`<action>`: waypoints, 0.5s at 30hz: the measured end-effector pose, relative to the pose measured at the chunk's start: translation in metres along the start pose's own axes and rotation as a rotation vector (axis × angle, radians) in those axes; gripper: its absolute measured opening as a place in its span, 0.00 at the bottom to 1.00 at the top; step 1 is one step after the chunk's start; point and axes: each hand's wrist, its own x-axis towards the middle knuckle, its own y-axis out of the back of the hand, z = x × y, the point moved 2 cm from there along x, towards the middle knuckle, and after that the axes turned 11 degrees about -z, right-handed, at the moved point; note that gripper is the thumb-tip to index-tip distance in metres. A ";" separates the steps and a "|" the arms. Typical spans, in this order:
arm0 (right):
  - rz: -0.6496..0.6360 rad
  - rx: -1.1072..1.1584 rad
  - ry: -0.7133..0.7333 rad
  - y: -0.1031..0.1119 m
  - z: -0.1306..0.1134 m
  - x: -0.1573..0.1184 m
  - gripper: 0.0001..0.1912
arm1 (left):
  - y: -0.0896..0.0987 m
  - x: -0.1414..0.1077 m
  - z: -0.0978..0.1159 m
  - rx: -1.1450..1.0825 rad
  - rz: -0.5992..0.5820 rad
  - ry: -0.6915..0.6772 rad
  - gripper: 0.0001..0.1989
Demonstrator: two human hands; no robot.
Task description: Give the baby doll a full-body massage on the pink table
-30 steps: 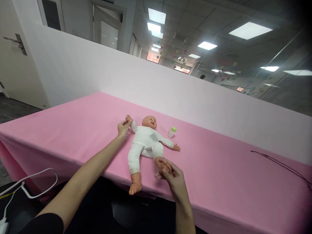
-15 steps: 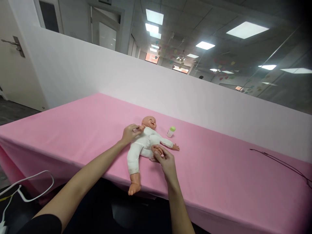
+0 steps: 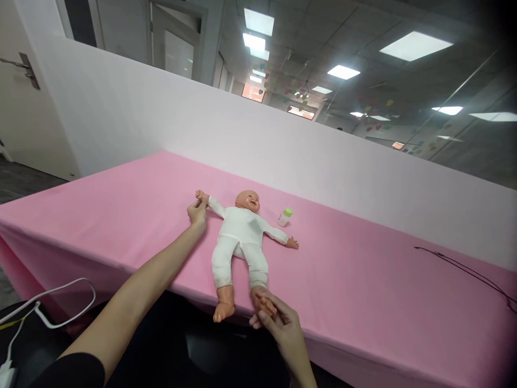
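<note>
By the bench's near edge (image 3: 355,346), my right hand (image 3: 288,330) grips the doll's straight leg (image 3: 256,263). My left hand (image 3: 197,213) pinches its outspread arm.

Both arms (image 3: 141,293) extended, fingers (image 3: 278,319) curled.

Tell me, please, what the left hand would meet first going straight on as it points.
The doll's hand, which the left hand now holds; beyond, probably the white partition, depth being unclear.

The bald, soft-bodied baby doll (image 3: 243,225) wears plain white; the small cylindrical bottle's cap (image 3: 288,212) is lime green.
</note>
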 end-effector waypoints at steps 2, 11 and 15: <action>0.054 0.035 0.000 -0.003 0.011 -0.006 0.29 | 0.001 0.001 0.002 -0.021 0.012 0.007 0.19; 0.085 0.007 0.125 -0.011 -0.027 0.078 0.33 | -0.028 -0.047 0.021 0.519 -0.692 -0.521 0.09; 0.133 0.034 0.144 -0.007 -0.026 0.117 0.34 | -0.030 -0.057 0.015 0.633 -0.864 -0.546 0.09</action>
